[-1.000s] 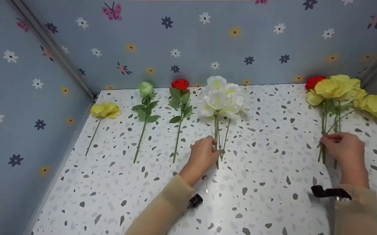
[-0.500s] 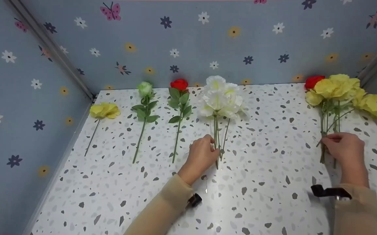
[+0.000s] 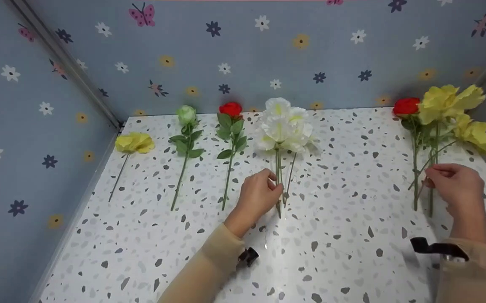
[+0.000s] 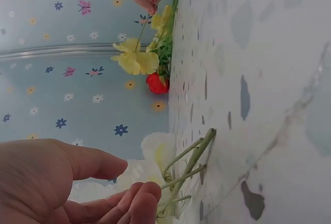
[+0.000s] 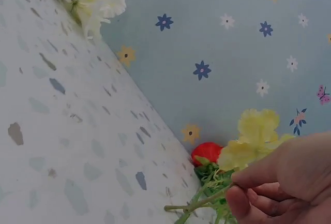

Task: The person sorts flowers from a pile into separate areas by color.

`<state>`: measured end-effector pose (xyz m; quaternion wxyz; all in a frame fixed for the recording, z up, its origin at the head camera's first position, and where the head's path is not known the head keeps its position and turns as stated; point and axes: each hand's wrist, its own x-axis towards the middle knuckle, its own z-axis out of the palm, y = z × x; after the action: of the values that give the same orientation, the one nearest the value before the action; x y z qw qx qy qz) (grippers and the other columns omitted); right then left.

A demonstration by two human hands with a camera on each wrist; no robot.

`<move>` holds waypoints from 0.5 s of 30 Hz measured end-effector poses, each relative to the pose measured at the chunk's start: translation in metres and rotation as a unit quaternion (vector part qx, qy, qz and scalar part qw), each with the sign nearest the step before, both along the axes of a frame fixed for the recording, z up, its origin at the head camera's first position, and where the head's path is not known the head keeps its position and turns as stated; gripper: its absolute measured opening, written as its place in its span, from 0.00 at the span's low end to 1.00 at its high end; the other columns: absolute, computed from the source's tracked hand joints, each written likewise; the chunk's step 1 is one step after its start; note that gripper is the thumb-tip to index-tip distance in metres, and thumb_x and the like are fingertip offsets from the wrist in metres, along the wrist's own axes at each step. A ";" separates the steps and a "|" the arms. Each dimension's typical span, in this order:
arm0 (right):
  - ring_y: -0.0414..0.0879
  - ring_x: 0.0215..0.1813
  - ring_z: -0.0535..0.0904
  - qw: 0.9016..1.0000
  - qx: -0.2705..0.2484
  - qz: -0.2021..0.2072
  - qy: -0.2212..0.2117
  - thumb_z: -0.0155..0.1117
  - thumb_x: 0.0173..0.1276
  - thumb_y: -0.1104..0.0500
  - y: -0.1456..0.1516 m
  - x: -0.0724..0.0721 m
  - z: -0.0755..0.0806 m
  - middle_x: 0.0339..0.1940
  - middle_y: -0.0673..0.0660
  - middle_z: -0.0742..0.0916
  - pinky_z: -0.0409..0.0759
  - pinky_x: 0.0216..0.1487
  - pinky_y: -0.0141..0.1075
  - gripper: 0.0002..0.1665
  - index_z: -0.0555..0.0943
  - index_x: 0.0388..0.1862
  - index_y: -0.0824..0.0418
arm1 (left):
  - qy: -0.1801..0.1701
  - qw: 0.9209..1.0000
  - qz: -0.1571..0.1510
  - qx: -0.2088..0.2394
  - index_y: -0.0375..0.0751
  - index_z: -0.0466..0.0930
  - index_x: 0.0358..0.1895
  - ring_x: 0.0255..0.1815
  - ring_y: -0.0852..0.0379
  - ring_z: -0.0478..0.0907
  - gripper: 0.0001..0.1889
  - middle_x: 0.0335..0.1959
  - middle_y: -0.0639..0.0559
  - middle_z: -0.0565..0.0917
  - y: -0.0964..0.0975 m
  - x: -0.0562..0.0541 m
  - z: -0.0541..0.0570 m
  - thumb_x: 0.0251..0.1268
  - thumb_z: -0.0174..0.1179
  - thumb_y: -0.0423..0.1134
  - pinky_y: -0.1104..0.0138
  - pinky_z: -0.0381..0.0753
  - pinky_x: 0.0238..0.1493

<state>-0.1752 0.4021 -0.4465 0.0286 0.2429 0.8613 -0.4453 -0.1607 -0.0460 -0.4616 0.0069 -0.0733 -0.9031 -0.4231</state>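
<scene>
My right hand (image 3: pixel 457 183) pinches the thin stem of a yellow flower (image 3: pixel 449 103), raised over the bunch at the right. In the left wrist view that yellow flower (image 4: pixel 135 59) hangs apart from the table. Beneath it lie a red rose (image 3: pixel 406 107) and another yellow flower (image 3: pixel 478 134), their green stems partly crossing. My left hand (image 3: pixel 259 193) is beside the stems of several white flowers (image 3: pixel 285 126). The left wrist view shows its thumb and fingers (image 4: pixel 106 162) spread apart with no stem gripped, the fingertips close to the white flowers' stems.
Further left on the speckled white table (image 3: pixel 343 219) lie a red rose (image 3: pixel 231 110), a pale green rose (image 3: pixel 187 115) and a single yellow flower (image 3: pixel 134 143). A flower-patterned blue wall (image 3: pixel 243 54) borders the table at the back, with side walls left and right.
The right hand has lifted the yellow flower off the bunch and moved slightly right, uncovering more of the red rose. My left hand has shifted only a little.
</scene>
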 end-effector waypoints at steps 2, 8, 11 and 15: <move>0.35 0.40 0.86 0.999 -0.030 -0.031 0.015 0.60 0.85 0.43 -0.006 0.000 0.006 0.40 0.38 0.84 0.81 0.37 0.36 0.22 0.78 0.69 0.51 | 0.006 1.000 0.001 0.019 0.36 0.87 0.48 0.29 0.59 0.84 0.08 0.33 0.51 0.89 -0.001 0.001 0.004 0.74 0.67 0.37 0.61 0.85 0.38; 0.40 0.40 0.87 0.952 -0.256 -0.015 0.167 0.72 0.79 0.58 -0.035 0.001 0.025 0.44 0.49 0.86 0.87 0.43 0.26 0.13 0.80 0.56 0.59 | 0.029 0.995 -0.008 0.097 0.37 0.88 0.49 0.36 0.60 0.86 0.07 0.37 0.52 0.89 0.001 0.007 0.019 0.76 0.64 0.34 0.65 0.87 0.43; 0.43 0.42 0.87 0.914 -0.341 0.042 0.214 0.74 0.76 0.64 -0.061 0.001 0.033 0.43 0.53 0.89 0.88 0.46 0.28 0.13 0.82 0.54 0.66 | 0.051 0.989 -0.025 0.134 0.37 0.89 0.49 0.37 0.61 0.86 0.06 0.37 0.53 0.89 0.005 0.013 0.026 0.76 0.65 0.33 0.66 0.87 0.44; 0.45 0.43 0.89 0.891 -0.371 0.121 0.233 0.74 0.75 0.68 -0.109 0.003 0.036 0.43 0.57 0.90 0.89 0.51 0.32 0.11 0.84 0.52 0.70 | 0.062 0.982 -0.057 0.171 0.39 0.89 0.50 0.37 0.62 0.86 0.06 0.37 0.54 0.89 0.011 0.024 0.033 0.77 0.65 0.33 0.67 0.88 0.45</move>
<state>-0.1726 0.2929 -0.4103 -0.0315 -0.0017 0.6382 -0.7692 -0.1371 -0.0348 -0.4282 0.0512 -0.1480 -0.8096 -0.5656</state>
